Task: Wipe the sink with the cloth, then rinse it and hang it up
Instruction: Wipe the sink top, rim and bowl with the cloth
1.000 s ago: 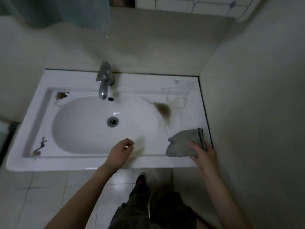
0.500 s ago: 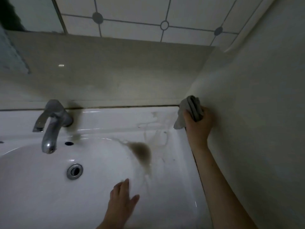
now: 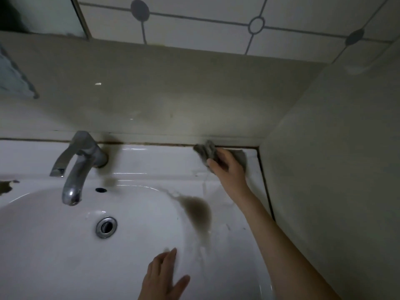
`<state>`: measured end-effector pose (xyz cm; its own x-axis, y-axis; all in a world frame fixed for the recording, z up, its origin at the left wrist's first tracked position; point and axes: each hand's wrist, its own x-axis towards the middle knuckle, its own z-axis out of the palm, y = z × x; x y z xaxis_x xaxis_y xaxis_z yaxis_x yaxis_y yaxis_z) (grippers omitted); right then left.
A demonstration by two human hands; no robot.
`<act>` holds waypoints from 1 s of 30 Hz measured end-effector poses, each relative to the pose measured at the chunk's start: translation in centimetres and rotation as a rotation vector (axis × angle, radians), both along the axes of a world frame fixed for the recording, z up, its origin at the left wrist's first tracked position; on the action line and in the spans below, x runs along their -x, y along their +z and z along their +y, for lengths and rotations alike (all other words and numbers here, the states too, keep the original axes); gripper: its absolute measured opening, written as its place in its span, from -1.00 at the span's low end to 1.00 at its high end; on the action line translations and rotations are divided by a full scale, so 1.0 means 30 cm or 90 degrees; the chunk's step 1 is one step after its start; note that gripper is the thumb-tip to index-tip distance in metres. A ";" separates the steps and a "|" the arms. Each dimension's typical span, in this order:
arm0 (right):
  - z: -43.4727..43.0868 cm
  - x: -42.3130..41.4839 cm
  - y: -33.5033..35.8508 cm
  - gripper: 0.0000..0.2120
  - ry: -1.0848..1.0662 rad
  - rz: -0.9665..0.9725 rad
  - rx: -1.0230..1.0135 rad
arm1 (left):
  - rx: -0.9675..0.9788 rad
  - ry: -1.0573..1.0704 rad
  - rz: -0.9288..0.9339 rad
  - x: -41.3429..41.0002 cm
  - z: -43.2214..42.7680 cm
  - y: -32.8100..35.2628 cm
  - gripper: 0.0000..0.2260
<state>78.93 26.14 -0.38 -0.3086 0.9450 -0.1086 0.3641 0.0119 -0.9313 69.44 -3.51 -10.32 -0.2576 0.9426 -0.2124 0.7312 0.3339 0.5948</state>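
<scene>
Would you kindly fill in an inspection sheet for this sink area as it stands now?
Surface: white sink, wet-looking; brown stain on the basin's right slope; dark chip at the left rim.
Job's things: grey cloth bunched on the back ledge near the right corner.
Clutter: nothing seen.
Grips: right hand grips the cloth; left hand open above the basin's front.
Cables: nothing seen.
Surroundings: chrome tap, drain, patterned tiles above, plain wall at right.
</scene>
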 end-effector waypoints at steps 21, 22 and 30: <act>-0.061 0.580 -0.189 -0.44 0.470 -0.354 -0.626 | -0.128 0.337 0.069 -0.033 0.081 -0.135 -0.59; -0.059 0.567 -0.189 -0.45 0.469 -0.350 -0.626 | -0.125 0.341 0.074 -0.024 0.079 -0.126 -0.60; 0.116 -0.019 -0.179 -0.48 0.264 -0.470 -0.493 | -0.026 0.089 0.060 -0.054 0.028 -0.042 -0.50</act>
<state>79.50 29.61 -5.74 -0.7150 0.6772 0.1736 0.6524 0.7356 -0.1824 71.07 -2.66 -11.58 -0.4035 0.9038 -0.1428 0.7328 0.4126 0.5410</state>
